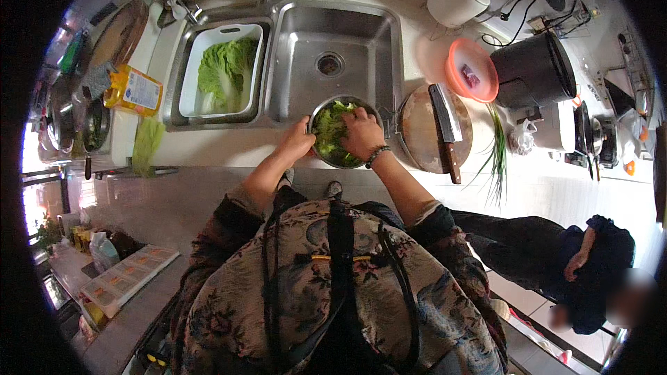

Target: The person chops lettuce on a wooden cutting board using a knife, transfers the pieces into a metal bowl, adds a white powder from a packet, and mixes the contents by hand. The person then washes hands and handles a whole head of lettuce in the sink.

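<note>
A round metal bowl [375,114] of chopped leafy greens [328,133] rests at the front edge of the right sink basin [385,47]. My left hand [298,141] grips its left rim, thumb uppermost. Inside the bowl, my right hand [365,134] lies on the greens from the right, fingers bent down into them. Its fingertips are partly hidden, so I cannot see whether they pinch any leaves. A beaded bracelet circles that wrist. In the left basin, a white plastic tub [186,91] holds a large head of leafy cabbage [226,70].
A cleaver [444,120] lies on the round cutting board [417,130], its handle past the counter edge. Near it are a pink bowl [453,70], scallions [497,151] and a black pot [536,70]. A yellow bottle [134,91] stands left. Another person [578,250] is behind, right.
</note>
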The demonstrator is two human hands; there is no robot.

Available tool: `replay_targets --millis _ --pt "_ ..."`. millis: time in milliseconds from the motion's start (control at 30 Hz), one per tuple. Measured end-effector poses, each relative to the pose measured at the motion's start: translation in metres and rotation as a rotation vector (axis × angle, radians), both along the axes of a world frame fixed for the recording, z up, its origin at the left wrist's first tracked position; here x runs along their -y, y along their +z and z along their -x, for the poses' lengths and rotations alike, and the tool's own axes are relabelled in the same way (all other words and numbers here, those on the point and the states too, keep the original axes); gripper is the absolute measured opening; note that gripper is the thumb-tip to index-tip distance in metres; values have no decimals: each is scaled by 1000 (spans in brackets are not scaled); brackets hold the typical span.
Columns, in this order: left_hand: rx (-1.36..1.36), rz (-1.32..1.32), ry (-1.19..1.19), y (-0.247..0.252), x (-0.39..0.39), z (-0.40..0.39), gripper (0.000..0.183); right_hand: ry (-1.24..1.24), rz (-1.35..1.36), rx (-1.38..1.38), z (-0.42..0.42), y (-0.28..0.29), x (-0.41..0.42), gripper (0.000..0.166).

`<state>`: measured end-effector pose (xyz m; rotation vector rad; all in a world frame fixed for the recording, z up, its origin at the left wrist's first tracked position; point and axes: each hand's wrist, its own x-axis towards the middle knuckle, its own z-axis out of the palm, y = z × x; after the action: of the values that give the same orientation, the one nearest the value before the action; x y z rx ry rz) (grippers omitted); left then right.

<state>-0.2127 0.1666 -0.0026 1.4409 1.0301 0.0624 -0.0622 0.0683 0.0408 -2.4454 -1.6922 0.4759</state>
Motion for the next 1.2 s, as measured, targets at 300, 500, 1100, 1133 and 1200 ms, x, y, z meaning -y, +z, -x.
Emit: replay_targets --millis 300,500,1100,1133,1200 --pt "-33 -323 -164 5 0 3 56 168 6 31 37 2 -4 58" --pt "125 74 -234 8 -17 1 60 214 110 -46 2 -6 -14 44" --pt "62 -93 -100 6 -12 3 56 -21 110 -128 -8 13 -6 74" --pt "117 -80 -77 9 -9 3 56 4 112 -106 0 12 -6 69" --pt "230 -53 -33 16 -6 2 57 142 94 105 23 5 -7 65"
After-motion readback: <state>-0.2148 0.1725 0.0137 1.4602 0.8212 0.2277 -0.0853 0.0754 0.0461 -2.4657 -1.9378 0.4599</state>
